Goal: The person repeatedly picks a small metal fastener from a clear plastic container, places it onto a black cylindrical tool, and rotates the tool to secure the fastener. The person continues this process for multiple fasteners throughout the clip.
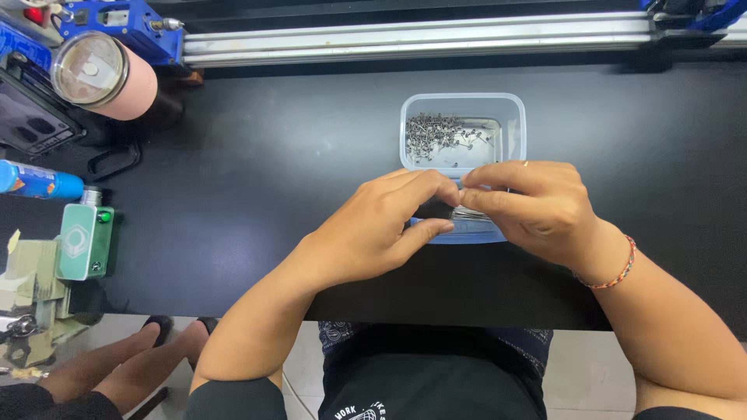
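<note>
Table (257,155), black, is spread under both hands. Clear plastic container (464,109) of tiny metal parts (440,134) is seen just beyond the fingertips. Left hand (373,229) and right hand (537,206) are pinched shut on a small metal bundle (468,212) between them.

At your far left a pink tumbler (105,74) with a clear lid lies tipped beside blue machine parts (124,19). A metal rail (420,35) runs along the black table (257,155). You also see a blue bottle (39,180) and a green box (84,241).
</note>
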